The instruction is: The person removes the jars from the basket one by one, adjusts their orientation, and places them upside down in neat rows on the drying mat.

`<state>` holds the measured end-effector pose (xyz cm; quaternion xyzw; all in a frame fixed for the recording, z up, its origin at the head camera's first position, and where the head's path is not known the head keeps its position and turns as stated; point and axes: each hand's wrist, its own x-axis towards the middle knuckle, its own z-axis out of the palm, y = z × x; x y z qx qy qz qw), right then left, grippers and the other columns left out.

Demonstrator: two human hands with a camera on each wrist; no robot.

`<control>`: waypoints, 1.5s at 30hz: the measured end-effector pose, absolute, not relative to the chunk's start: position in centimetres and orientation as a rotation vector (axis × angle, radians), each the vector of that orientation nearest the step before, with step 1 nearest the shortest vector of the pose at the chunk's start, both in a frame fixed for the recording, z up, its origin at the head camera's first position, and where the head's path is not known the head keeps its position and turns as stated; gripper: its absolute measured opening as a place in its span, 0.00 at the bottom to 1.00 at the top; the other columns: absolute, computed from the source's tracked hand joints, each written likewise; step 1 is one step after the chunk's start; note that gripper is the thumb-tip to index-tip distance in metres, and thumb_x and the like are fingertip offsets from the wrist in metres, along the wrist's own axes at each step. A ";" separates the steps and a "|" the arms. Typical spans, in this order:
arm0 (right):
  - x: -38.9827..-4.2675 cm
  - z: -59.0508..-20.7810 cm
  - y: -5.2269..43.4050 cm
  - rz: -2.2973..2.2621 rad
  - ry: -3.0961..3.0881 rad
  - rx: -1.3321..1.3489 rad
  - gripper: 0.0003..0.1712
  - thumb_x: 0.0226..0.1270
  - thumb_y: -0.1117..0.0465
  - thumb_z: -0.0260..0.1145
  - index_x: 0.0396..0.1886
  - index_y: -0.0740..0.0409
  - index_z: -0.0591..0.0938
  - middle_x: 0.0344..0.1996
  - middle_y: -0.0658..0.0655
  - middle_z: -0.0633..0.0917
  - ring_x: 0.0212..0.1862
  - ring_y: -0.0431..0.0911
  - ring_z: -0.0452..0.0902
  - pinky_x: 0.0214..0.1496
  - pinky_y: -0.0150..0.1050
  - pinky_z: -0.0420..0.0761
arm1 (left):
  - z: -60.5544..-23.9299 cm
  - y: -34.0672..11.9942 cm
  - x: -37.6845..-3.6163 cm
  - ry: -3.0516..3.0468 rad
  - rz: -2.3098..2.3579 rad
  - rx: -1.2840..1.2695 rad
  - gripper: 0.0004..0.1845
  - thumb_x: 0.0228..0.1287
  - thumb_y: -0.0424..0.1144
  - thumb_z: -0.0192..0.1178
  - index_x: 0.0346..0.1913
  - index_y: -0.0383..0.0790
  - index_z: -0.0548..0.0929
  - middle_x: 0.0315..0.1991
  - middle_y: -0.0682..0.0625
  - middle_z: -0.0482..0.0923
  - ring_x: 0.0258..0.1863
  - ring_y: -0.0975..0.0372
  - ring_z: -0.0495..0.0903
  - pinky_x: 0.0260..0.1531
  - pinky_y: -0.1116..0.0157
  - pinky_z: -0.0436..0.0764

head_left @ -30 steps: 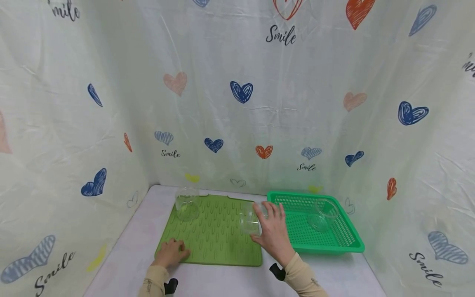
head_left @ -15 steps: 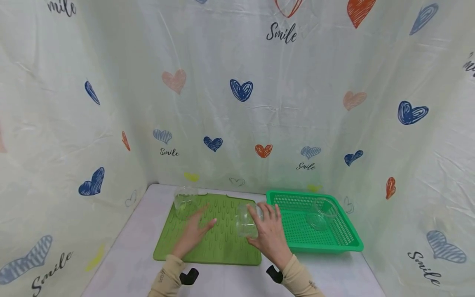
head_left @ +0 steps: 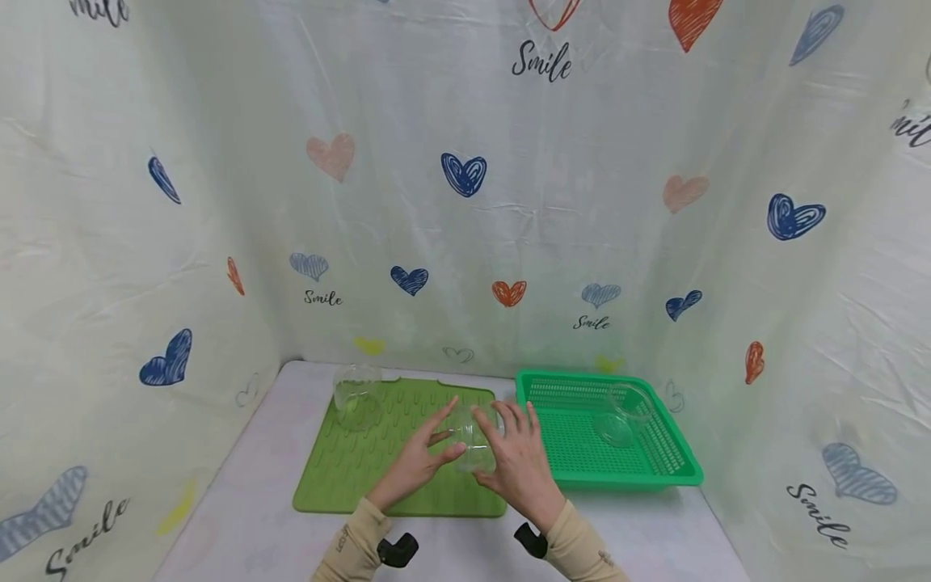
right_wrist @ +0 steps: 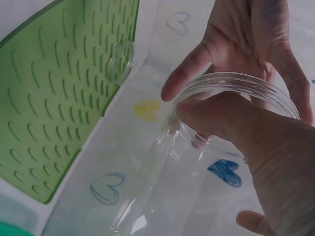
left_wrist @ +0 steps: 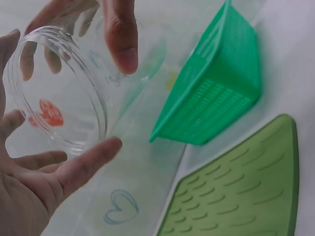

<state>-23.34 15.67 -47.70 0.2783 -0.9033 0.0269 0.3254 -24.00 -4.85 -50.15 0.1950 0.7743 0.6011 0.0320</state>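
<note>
A clear jar with a ridged rim [left_wrist: 101,110] is held on its side above the green mat [head_left: 407,501]. My right hand [head_left: 522,465] grips it round the body, thumb on the near side and fingers on the far side. My left hand [head_left: 414,467] is at the jar's rim end, its fingers and thumb spread and fairly straight around the rim; whether they touch the glass I cannot tell. Another clear container [head_left: 358,400] stands on the mat's back left corner.
To the right of the mat is a green plastic basket [head_left: 618,482] with one clear container [head_left: 614,430] inside. A white table [head_left: 240,477] lies beneath. A curtain printed with hearts [head_left: 465,226] surrounds the table on the back and sides.
My left hand has lifted off the mat's front left and moved right to the jar's rim. The right hand, still gripping the jar, has shifted slightly left.
</note>
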 end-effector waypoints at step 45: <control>-25.1 -48.3 20.0 2.585 -2.538 0.333 0.45 0.75 0.41 0.50 0.78 0.53 0.39 0.72 0.78 0.44 0.65 0.74 0.62 0.50 0.57 0.83 | -50.7 -7.0 -24.3 2.302 2.000 0.595 0.36 0.63 0.36 0.64 0.72 0.55 0.63 0.69 0.32 0.60 0.60 0.35 0.71 0.43 0.59 0.86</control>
